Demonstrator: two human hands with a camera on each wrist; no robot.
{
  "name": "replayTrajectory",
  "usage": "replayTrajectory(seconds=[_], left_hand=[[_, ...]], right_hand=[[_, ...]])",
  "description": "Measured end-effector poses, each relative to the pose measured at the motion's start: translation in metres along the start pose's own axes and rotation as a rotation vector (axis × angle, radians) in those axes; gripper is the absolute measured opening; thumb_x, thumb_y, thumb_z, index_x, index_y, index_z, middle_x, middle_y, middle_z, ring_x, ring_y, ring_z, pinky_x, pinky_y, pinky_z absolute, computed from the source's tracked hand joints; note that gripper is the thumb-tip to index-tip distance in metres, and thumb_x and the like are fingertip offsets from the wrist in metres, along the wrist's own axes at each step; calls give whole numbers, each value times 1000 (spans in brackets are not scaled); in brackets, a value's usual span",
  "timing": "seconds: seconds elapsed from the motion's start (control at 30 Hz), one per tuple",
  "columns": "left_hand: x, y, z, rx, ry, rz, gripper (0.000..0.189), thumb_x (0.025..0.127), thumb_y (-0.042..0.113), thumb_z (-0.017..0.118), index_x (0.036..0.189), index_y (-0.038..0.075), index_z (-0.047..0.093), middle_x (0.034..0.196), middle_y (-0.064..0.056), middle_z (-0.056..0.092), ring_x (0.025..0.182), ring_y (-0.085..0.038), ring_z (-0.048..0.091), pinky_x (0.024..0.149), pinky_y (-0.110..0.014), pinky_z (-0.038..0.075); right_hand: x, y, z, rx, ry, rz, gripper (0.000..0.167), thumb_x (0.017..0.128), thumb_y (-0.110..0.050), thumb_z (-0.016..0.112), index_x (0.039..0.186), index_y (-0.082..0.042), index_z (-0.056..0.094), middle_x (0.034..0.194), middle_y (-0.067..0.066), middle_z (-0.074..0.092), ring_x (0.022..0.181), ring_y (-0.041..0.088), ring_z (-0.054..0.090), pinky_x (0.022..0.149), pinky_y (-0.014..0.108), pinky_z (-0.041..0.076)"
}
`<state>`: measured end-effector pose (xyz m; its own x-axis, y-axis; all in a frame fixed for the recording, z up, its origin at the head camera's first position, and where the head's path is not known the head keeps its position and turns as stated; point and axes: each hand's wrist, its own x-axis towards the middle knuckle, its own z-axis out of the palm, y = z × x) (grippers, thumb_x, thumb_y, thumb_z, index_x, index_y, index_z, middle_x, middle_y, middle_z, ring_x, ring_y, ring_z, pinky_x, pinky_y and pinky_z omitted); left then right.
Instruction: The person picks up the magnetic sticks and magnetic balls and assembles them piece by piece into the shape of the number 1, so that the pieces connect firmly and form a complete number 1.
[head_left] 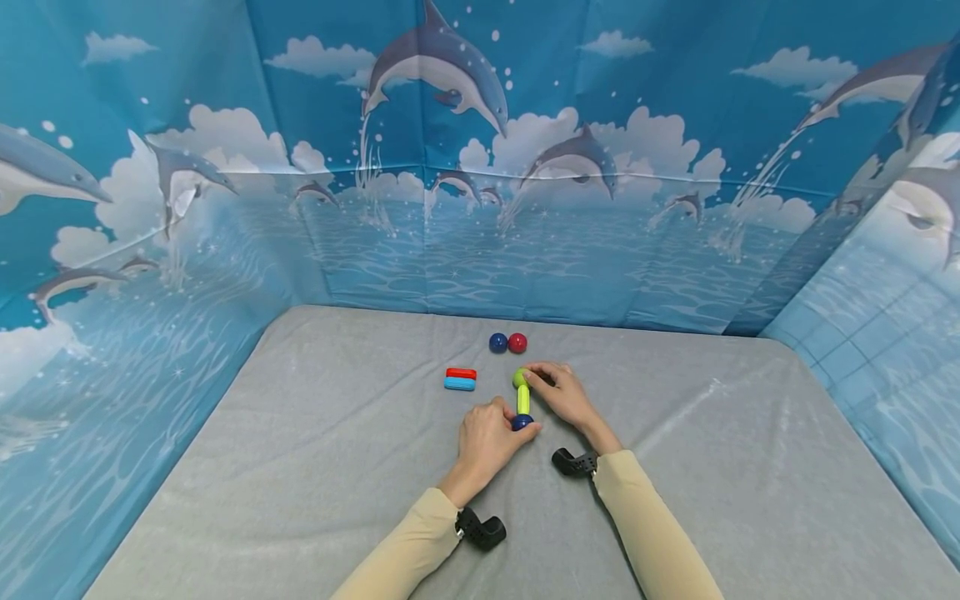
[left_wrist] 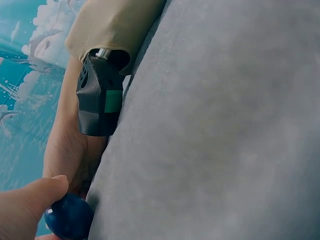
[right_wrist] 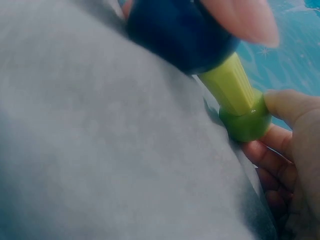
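Observation:
In the head view a yellow-green rod (head_left: 523,399) joins a green ball (head_left: 520,378) at its far end to a dark blue ball (head_left: 522,422) at its near end. My left hand (head_left: 484,437) pinches the blue ball between thumb and fingers; the left wrist view shows the thumb on this blue ball (left_wrist: 69,217). My right hand (head_left: 561,393) grips the green ball, and in the right wrist view its thumb and fingers hold the green ball (right_wrist: 246,121) beside the ribbed rod (right_wrist: 229,84). The assembly lies on or just above the grey cloth.
Beyond the hands, a second blue ball (head_left: 498,342) and a red ball (head_left: 517,342) sit side by side. A red rod (head_left: 461,373) and a light blue rod (head_left: 460,384) lie together to the left. Grey cloth (head_left: 315,433) covers the table; a dolphin-print curtain (head_left: 480,242) surrounds it.

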<state>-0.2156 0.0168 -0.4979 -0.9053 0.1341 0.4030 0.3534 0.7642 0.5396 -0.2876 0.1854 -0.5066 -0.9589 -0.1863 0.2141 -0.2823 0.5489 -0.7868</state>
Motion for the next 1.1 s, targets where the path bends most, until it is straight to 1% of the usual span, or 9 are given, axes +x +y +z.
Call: replayTrajectory(seconds=[0.33, 0.57, 0.73, 0.87, 1.1], left_hand=[[-1, 1, -1, -4, 1, -1, 42, 74, 49, 77, 72, 14, 56, 52, 11, 45, 46, -3, 44, 44, -21, 34], [-2, 1, -1, 14, 5, -3, 42, 74, 49, 77, 73, 13, 56, 52, 12, 45, 45, -3, 44, 43, -21, 33], [-2, 1, -1, 6, 4, -8, 41, 74, 48, 77, 73, 13, 56, 52, 11, 45, 46, -4, 44, 44, -21, 34], [-2, 0, -1, -6, 0, -10, 39, 74, 47, 77, 74, 14, 56, 53, 11, 45, 46, -4, 44, 44, -21, 34], [-2, 1, -1, -6, -1, 4, 40, 75, 47, 77, 75, 13, 56, 53, 11, 45, 46, -3, 43, 44, -21, 33]], right_hand=[[1, 1, 0, 3, -4, 24, 41, 94, -44, 55, 118, -11, 66, 115, 5, 63, 104, 23, 46, 90, 45, 37], [0, 1, 0, 1, -4, 12, 42, 95, -43, 54, 119, -10, 65, 116, 5, 63, 103, 23, 46, 89, 45, 37], [0, 2, 1, -1, -2, 10, 42, 95, -43, 54, 119, -11, 65, 116, 5, 63, 102, 23, 46, 88, 45, 37], [1, 4, 2, 7, -2, 8, 42, 94, -44, 55, 119, -12, 65, 114, 4, 63, 102, 22, 46, 87, 44, 37], [1, 4, 3, 15, -5, 11, 42, 93, -45, 57, 119, -12, 65, 109, 3, 63, 100, 21, 45, 86, 43, 38]])
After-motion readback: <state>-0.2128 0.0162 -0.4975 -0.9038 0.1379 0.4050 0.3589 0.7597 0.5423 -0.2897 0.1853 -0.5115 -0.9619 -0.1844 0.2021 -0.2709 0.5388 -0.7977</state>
